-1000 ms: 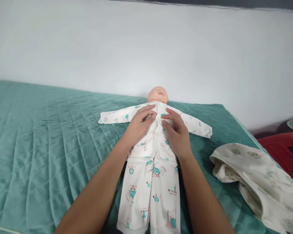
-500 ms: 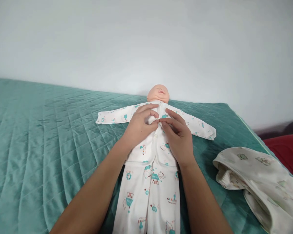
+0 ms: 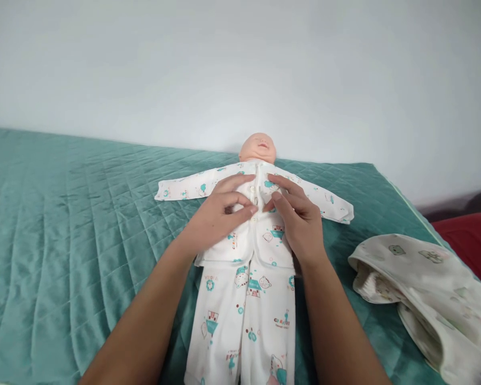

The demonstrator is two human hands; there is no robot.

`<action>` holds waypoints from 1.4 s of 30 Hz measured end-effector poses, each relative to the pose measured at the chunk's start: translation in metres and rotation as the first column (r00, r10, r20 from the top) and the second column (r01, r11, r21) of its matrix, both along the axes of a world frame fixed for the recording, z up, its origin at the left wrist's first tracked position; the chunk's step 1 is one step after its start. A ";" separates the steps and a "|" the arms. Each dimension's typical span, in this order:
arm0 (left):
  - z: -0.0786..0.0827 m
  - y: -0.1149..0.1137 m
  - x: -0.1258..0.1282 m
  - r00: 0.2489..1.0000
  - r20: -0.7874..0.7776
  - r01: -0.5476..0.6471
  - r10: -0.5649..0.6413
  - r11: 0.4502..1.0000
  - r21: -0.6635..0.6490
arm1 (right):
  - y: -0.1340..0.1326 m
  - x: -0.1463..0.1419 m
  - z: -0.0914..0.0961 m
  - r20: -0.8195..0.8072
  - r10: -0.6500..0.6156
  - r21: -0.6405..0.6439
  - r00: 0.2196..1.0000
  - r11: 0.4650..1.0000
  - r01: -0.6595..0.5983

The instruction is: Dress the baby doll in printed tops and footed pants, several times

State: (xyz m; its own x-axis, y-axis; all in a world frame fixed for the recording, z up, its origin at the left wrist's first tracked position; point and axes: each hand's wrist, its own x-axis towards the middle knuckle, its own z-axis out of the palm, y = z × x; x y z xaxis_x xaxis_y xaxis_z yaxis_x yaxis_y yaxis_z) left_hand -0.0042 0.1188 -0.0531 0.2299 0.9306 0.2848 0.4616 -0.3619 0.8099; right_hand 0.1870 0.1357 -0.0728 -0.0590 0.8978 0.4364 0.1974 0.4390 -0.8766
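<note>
A baby doll (image 3: 258, 147) lies on its back on a teal quilted bed cover (image 3: 64, 214), its head toward the wall. It wears a white printed shirt (image 3: 192, 187) with sleeves spread out and matching white trousers (image 3: 244, 315). My left hand (image 3: 218, 216) rests on the shirt's chest, fingers curled and pinching the left front edge by the buttons. Facing it across the placket, my right hand (image 3: 299, 222) pinches the right front edge in bent fingers. Fingertips of both hands nearly meet at the middle of the chest.
A crumpled cream printed cloth (image 3: 425, 289) lies on the bed at the right. Beyond the bed's right edge sits something red (image 3: 468, 240). A plain pale wall (image 3: 240, 69) runs behind the doll's head.
Both hands have slid a little lower down the shirt front, from the collar area to mid-chest. The upper part of the shirt front now lies closed.
</note>
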 end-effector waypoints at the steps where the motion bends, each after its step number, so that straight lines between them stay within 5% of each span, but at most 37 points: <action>1: 0.001 0.000 -0.003 0.998 -0.030 0.054 -0.055 0.998 -0.010 | 0.000 0.000 0.000 0.013 0.015 0.018 1.000 1.000 -0.015; 7: 0.001 0.001 -0.013 0.970 -0.131 0.203 -0.206 0.978 -0.036 | -0.002 -0.004 -0.002 0.087 0.039 0.080 0.995 0.996 -0.046; 21: 0.002 0.002 -0.012 0.958 -0.174 0.239 -0.228 0.970 0.050 | -0.001 0.000 0.002 0.164 0.098 0.056 0.982 0.993 -0.108; 42: 0.001 0.002 -0.016 0.969 -0.093 0.227 -0.227 0.974 -0.015 | 0.002 0.013 0.008 0.278 0.299 0.004 0.913 0.950 -0.313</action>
